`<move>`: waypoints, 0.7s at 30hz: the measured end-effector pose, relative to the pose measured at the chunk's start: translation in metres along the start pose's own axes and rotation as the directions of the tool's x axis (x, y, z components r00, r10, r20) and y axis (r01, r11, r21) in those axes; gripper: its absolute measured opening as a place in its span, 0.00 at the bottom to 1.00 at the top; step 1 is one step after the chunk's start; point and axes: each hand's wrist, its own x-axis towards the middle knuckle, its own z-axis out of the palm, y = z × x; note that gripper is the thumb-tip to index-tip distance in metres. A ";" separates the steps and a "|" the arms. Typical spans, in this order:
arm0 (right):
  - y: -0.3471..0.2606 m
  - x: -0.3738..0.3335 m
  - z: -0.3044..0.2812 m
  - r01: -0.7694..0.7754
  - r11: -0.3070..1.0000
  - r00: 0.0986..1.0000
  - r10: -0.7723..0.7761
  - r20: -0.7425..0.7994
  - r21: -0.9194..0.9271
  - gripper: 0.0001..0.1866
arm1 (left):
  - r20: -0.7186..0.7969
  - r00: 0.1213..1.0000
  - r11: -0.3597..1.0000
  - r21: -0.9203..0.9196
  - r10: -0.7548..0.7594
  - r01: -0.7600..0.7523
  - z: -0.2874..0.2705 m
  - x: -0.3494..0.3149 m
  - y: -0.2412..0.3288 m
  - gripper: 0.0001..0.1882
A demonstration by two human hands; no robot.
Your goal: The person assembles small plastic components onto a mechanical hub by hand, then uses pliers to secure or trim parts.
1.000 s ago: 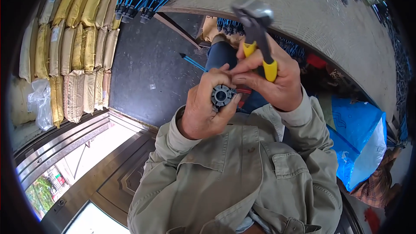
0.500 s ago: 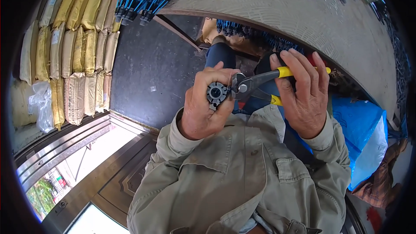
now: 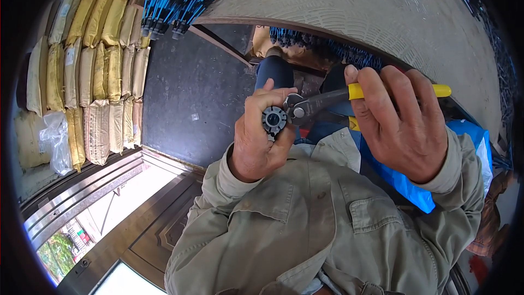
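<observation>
My left hand (image 3: 255, 134) is wrapped round a dark cylindrical part (image 3: 274, 121), whose round slotted end faces up. In my right hand (image 3: 406, 117) are end-cutting pincers (image 3: 322, 105) with yellow handle grips. The fingers lie over the upper handle, and the lower handle is partly hidden behind the hand. The pincers' rounded jaws are right beside the slotted end, close to the left thumb and forefinger. Whether the jaws touch the part, I cannot tell.
A grey worktop (image 3: 327, 0) curves across the far side, with a bundle of blue rods with black ends (image 3: 180, 0) at its left. Stacked sacks (image 3: 87, 71) stand at far left. Blue plastic sheeting (image 3: 404, 186) lies beside my right arm, and a door (image 3: 158, 218) is at lower left.
My right hand has moved rightward and looks larger, with its fingers more curled over the upper handle. The pincers' jaws have shifted slightly left; my left hand keeps its hold on the part.
</observation>
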 end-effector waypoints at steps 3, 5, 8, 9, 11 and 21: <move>-0.002 0.001 0.001 0.013 0.999 1.000 -0.014 0.015 0.041 0.09 | -0.049 0.999 1.000 0.016 -0.007 0.007 0.000 -0.003 0.001 0.20; -0.018 -0.004 0.019 -0.090 0.963 0.996 0.088 0.018 0.253 0.06 | -0.127 0.992 0.999 0.034 -0.016 0.021 -0.003 -0.004 0.000 0.20; -0.057 -0.026 0.068 -0.189 0.895 0.971 0.231 -0.058 0.405 0.08 | -0.106 0.994 1.000 -0.018 0.004 -0.006 0.001 0.003 -0.002 0.19; -0.073 -0.027 0.081 -0.252 0.809 0.936 0.342 -0.077 0.532 0.10 | -0.094 0.996 0.999 -0.037 0.003 -0.007 0.001 0.003 -0.002 0.19; -0.078 -0.025 0.089 -0.296 0.699 0.890 0.450 -0.078 0.651 0.13 | -0.094 0.996 0.999 -0.041 -0.004 0.000 -0.001 0.004 -0.002 0.19; -0.008 0.016 0.096 -0.161 0.985 0.754 0.081 -0.652 -0.063 0.23 | -0.094 0.995 0.998 -0.066 -0.024 0.018 -0.001 0.005 -0.003 0.19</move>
